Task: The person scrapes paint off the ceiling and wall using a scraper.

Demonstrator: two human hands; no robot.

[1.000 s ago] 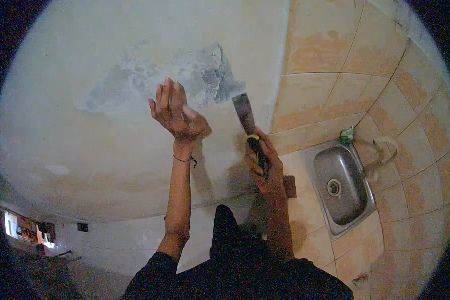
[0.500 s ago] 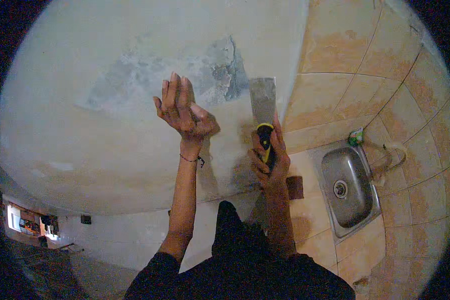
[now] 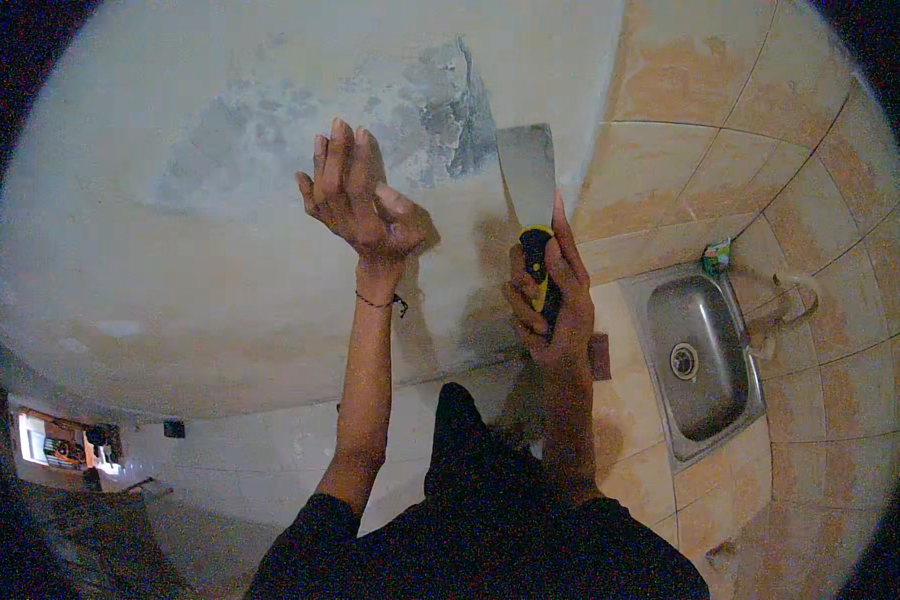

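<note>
“So, how are the hands?”

“Right hand (image 3: pixel 558 300) wrapped round the handle of a scraper (image 3: pixel 532 205); left hand (image 3: pixel 358 208) wide, fingers loosely spread, apparently holding nothing.”

“Any tip for using the blade?”

“I'd keep it low-angled, with light, even pressure.”

“And where is it?”

“Pointing up from the right hand, well right of the left, just beside the peeling patch (image 3: pixel 450 118). Whether it touches the wall (image 3: pixel 260 290), I can't tell.”

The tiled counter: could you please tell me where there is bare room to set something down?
The tiled counter is bare between the sink and the brown block, and along the sink's near end. Crowded spots are the block beside the right hand and the sink corner with the green packet.
</note>
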